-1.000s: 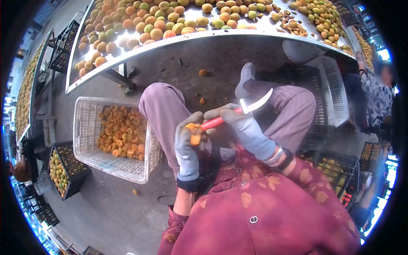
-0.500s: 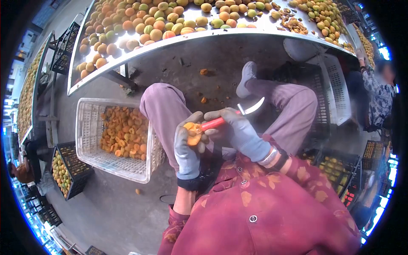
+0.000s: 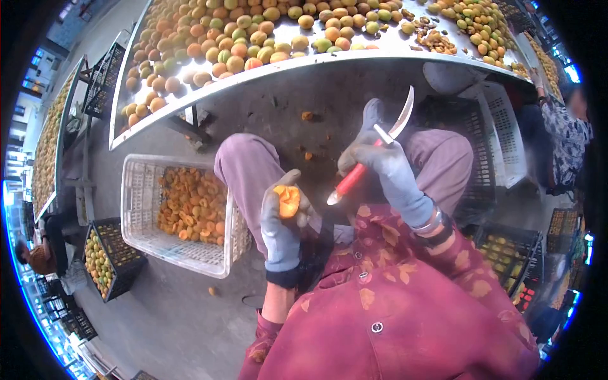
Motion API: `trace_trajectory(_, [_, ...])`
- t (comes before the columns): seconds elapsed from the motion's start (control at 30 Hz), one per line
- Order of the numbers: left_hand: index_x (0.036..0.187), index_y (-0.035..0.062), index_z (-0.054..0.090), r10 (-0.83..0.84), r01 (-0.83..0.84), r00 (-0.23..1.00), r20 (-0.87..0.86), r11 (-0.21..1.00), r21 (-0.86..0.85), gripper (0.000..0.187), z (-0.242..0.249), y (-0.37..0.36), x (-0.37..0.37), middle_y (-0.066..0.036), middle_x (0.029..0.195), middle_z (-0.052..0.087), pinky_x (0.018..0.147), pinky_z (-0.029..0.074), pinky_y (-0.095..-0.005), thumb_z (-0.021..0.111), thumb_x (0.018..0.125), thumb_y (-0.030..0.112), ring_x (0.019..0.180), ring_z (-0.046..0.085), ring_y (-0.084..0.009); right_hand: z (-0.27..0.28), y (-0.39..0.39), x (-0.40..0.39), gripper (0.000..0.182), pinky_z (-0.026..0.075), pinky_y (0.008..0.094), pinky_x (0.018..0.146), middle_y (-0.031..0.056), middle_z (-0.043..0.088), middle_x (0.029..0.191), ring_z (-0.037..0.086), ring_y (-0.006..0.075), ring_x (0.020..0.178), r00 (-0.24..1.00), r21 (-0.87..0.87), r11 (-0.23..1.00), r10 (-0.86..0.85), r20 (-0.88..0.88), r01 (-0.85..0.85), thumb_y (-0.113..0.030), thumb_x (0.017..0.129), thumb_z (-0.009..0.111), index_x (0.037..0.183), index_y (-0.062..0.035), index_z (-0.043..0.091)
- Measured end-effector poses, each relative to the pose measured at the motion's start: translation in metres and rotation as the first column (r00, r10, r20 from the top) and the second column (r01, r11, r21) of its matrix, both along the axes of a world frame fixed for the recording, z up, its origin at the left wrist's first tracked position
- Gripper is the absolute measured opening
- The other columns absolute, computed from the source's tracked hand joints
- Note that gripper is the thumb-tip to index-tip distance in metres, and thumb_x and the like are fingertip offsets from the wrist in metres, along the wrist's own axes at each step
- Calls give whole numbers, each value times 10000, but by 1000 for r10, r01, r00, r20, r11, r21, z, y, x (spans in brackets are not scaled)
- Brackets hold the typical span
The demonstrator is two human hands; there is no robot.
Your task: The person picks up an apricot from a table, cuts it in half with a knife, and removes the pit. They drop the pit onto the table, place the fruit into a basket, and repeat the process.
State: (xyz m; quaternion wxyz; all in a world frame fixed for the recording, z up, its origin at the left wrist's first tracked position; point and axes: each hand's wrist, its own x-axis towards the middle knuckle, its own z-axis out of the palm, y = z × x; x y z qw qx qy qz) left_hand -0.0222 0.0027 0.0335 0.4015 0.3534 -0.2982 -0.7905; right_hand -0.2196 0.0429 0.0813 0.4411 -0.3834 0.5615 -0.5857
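In my gloved left hand (image 3: 280, 231), held in front of my knee, is a cut apricot (image 3: 287, 201) with its orange flesh facing up. My right hand (image 3: 396, 180), also gloved, grips a red-handled pitting knife (image 3: 352, 179) to the right of the fruit, apart from it. The knife's curved blade points up and away, while a short metal tip sticks out at the handle's lower end. Beside my left knee stands a white plastic crate (image 3: 174, 254), partly filled with cut apricot pieces (image 3: 190, 206).
A metal-edged table (image 3: 253, 73) ahead carries many whole apricots (image 3: 234, 57) and a pile of scraps (image 3: 436, 41). Black crates (image 3: 123, 269) of fruit stand at both sides. Another person (image 3: 565, 136) is at the far right. Fruit bits lie on the floor.
My right hand has drawn the knife away from the apricot, to the right, and the blade now points more upward. My left hand still holds the apricot in about the same place.
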Motion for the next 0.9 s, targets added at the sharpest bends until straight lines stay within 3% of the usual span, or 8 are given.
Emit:
trace_trajectory(0.27, [1191,5,598,529,-435,734,426,848,-303,551,43,-53,74,15,612,522,394,255,-180,460,942,476,451,402,-31,-11,20,-27,271,454,267,540,93,635,688,586,148,571,951,261,946,-247,188,194,-221,870,557,752,11,632])
trace_trajectory(0.37, [1224,-8,580,655,-532,563,504,754,-386,557,-22,-94,170,-37,710,609,421,343,-197,457,948,460,513,504,-88,-16,30,-40,291,470,277,585,96,646,713,600,154,611,939,308,934,-258,228,182,-224,893,550,749,15,632])
trace_trajectory(0.43, [1259,-13,563,784,303,-153,602,617,-726,564,-80,-150,236,-128,919,672,515,461,-252,475,943,445,640,608,-172,-15,34,-45,268,486,287,682,97,659,747,623,165,691,952,269,945,-242,190,186,-193,902,558,758,20,632])
trace_trajectory(0.47, [1259,-13,563,791,305,-151,593,608,-733,564,-62,-154,227,-128,919,672,515,461,-252,475,943,445,640,608,-172,-14,36,-47,253,490,290,713,96,663,758,630,169,715,954,294,938,-242,177,183,-179,902,562,764,23,629])
trace_trajectory(0.53, [1350,66,501,383,-183,82,920,913,-364,477,13,-150,177,-202,1157,636,598,544,-316,497,943,314,913,656,-283,-30,40,-53,193,498,283,733,104,667,764,641,176,731,960,314,937,-216,179,153,-153,884,593,809,24,611])
trace_trajectory(0.6, [1292,14,541,393,-214,147,908,909,-359,455,40,-154,137,-175,1190,636,695,537,-305,481,953,311,981,643,-293,-48,42,-52,146,520,301,726,120,670,790,652,190,707,936,360,925,-227,271,120,-122,882,610,897,17,568])
trace_trajectory(0.73, [1198,-43,598,596,191,415,687,681,-706,334,43,-181,84,-156,1168,650,834,487,-301,492,954,160,978,642,-209,-57,39,-35,153,479,264,554,99,655,779,622,158,574,931,451,892,-177,319,15,-149,902,603,890,2,585])
trace_trajectory(0.9, [1216,16,606,590,431,460,664,505,-747,302,55,-229,17,-125,1151,651,832,492,-294,512,948,119,956,639,-187,-61,37,-31,162,413,236,461,27,563,640,531,107,511,918,572,818,-175,355,-65,-183,887,612,886,-21,622])
